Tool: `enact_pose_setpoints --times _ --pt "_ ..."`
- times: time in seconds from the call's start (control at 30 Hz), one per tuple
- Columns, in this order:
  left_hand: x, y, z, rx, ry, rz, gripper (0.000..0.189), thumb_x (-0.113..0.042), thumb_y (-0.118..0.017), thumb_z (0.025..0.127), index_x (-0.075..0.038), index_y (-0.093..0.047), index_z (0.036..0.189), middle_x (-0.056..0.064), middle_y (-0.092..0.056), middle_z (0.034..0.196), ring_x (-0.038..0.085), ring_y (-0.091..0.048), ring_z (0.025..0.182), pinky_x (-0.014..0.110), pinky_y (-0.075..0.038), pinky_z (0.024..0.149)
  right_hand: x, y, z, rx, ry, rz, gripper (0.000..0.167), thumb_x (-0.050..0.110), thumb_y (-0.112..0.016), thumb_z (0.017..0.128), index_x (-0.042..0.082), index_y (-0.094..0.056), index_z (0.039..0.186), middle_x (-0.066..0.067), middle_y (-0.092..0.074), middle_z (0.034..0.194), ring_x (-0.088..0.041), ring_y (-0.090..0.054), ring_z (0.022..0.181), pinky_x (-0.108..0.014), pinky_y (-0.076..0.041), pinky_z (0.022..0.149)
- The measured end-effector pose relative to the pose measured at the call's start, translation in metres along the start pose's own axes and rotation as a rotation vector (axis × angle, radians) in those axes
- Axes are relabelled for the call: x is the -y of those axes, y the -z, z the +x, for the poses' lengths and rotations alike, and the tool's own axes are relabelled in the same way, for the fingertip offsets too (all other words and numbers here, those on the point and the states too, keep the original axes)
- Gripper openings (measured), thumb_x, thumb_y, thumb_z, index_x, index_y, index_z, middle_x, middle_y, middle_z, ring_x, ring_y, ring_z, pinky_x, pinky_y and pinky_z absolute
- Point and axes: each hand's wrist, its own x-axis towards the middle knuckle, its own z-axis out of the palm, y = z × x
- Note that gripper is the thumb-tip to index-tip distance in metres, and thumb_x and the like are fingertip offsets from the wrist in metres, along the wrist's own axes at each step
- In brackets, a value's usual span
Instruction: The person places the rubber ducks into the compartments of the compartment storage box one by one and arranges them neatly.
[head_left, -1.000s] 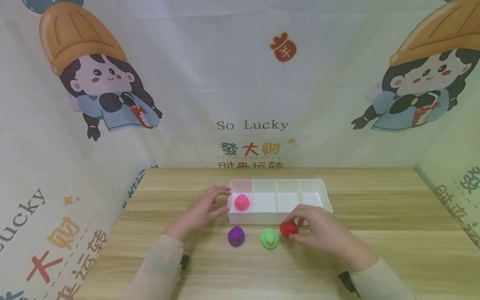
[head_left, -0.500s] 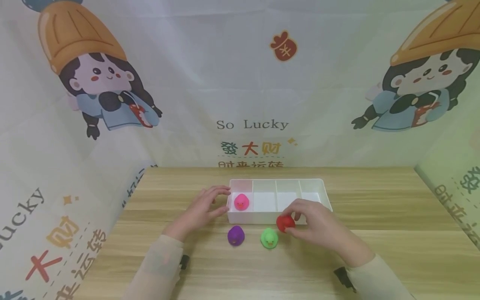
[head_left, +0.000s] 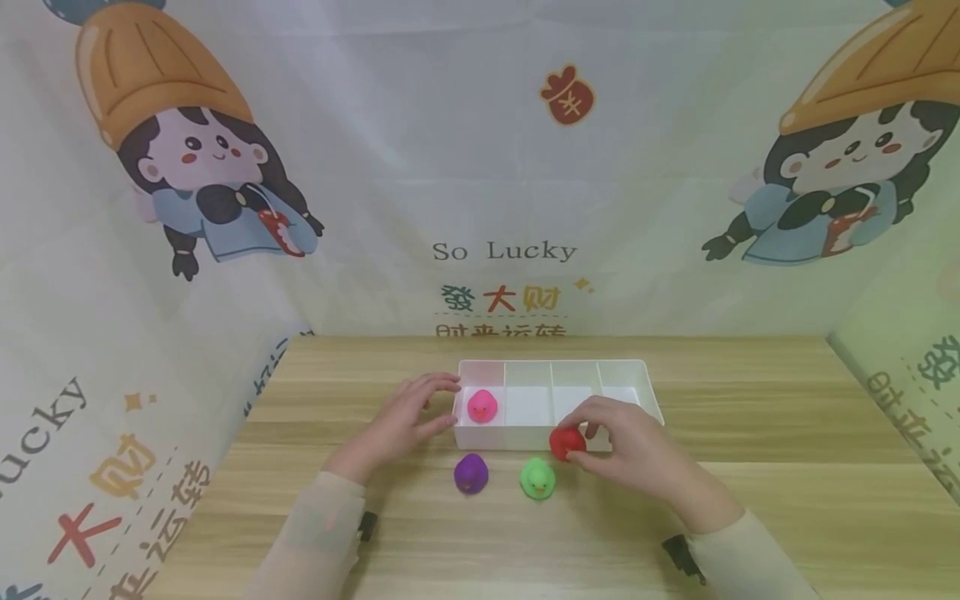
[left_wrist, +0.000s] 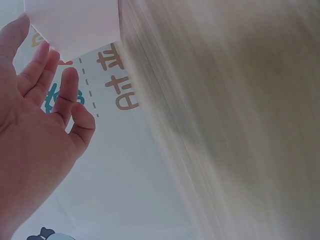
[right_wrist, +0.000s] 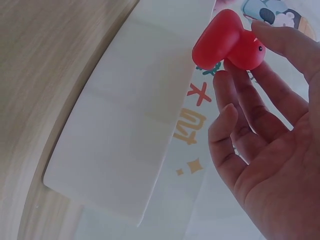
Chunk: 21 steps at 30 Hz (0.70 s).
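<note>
A red rubber duck (head_left: 567, 443) is pinched between the thumb and fingers of my right hand (head_left: 628, 442), in front of the white divided box (head_left: 502, 437). The right wrist view shows the duck (right_wrist: 225, 42) held up near the box's rim. At the box's left end rests my left hand (head_left: 396, 421), fingers spread and touching that end. A pink duck (head_left: 482, 407) sits in the leftmost compartment. On the table before the box are a purple duck (head_left: 471, 474) and a green duck (head_left: 537, 479).
The wooden table (head_left: 750, 417) extends to both sides of the box. Behind it hangs a printed cloth (head_left: 645, 208) with cartoon figures and lettering, which also covers both sides.
My right hand has lifted the red duck and carried it slightly left and toward the box front. The left hand has stayed at the box's end.
</note>
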Motion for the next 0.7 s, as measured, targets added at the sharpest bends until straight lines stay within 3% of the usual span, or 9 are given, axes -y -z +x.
enact_pose_setpoints --times 0.43,0.7 --pt "0.002 0.000 -0.002 -0.004 -0.003 0.012 0.048 -0.025 -0.071 0.098 -0.014 -0.057 0.143 0.002 -0.048 0.159 0.037 -0.055 0.126 0.052 -0.050 0.104 0.003 -0.002 0.007 -0.018 -0.035 0.017 0.029 0.014 -0.086 0.083 0.019 -0.076 0.109 0.012 -0.073 0.102 -0.013 -0.065 0.087 -0.027 -0.057 0.081" --pt "0.002 -0.001 0.001 -0.004 -0.015 0.004 0.049 -0.023 -0.071 0.098 -0.012 -0.056 0.144 0.004 -0.047 0.159 0.038 -0.054 0.127 0.053 -0.049 0.105 0.002 -0.001 0.012 -0.063 -0.007 0.002 0.028 0.011 -0.086 0.082 0.016 -0.076 0.108 0.008 -0.073 0.102 -0.014 -0.065 0.086 -0.031 -0.057 0.079"
